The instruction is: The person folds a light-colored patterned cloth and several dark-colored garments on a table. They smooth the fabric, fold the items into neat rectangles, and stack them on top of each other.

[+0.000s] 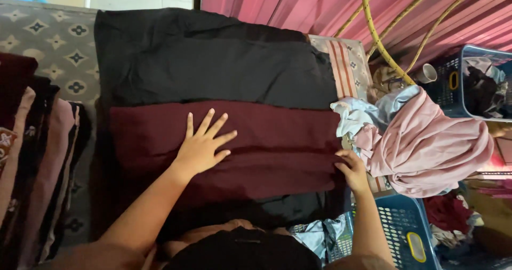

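Pink curtains hang at twelve o'clock. Your left hand (201, 147) lies spread flat on the maroon cloth (266, 142); your right hand (352, 170) pinches its three o'clock edge. Folding looks half done.

Home laundry corner: folded clothes stack (32, 158), blue laundry baskets (474, 83).

Both forearms are bare to the elbow, no sleeves, rings or watch visible on either hand.
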